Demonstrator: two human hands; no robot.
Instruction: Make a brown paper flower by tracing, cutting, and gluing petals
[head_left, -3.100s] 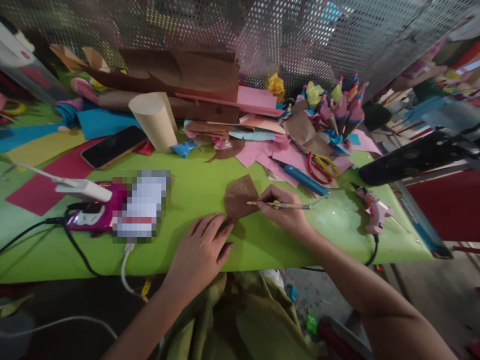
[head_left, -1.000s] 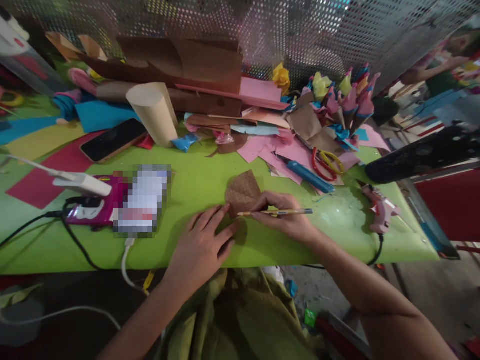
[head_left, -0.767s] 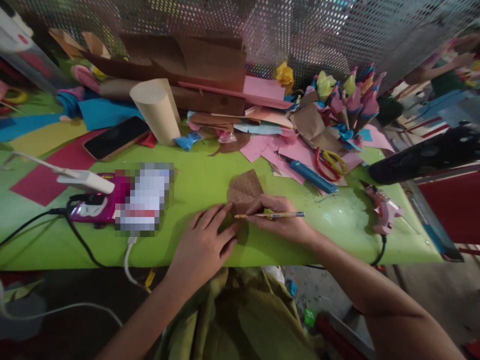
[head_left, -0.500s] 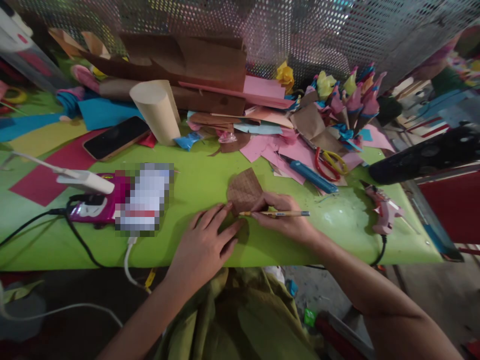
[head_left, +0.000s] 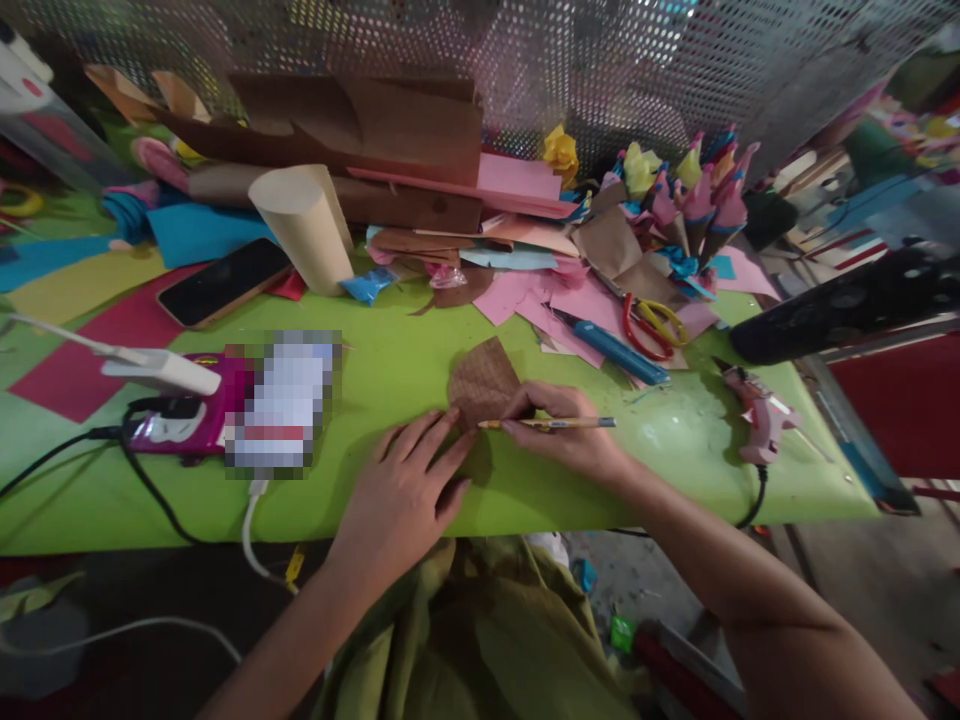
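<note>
A small piece of brown paper (head_left: 484,378), with faint lines across it, lies on the green table (head_left: 375,380) before me. My left hand (head_left: 409,480) is spread flat beside it, its fingertips on the paper's lower left edge. In my right hand (head_left: 562,430) a pencil (head_left: 574,423) is pinched, lying almost level. Its tip points left and meets the lower part of the paper, near my left fingers. Part of the paper's right side is hidden behind my right hand.
Left stand a pink power strip (head_left: 187,415) and a blurred-out phone (head_left: 285,400). A cutter (head_left: 615,350), pliers (head_left: 652,325) and a glue gun (head_left: 761,415) lie right. Behind are a cardboard tube (head_left: 307,230), a dark phone (head_left: 225,283), paper scraps (head_left: 517,295) and paper flowers (head_left: 701,195).
The whole view has shifted slightly, so the table's things sit a little farther left. My left fingers have drawn closer together; the pencil stays in my right hand at the paper.
</note>
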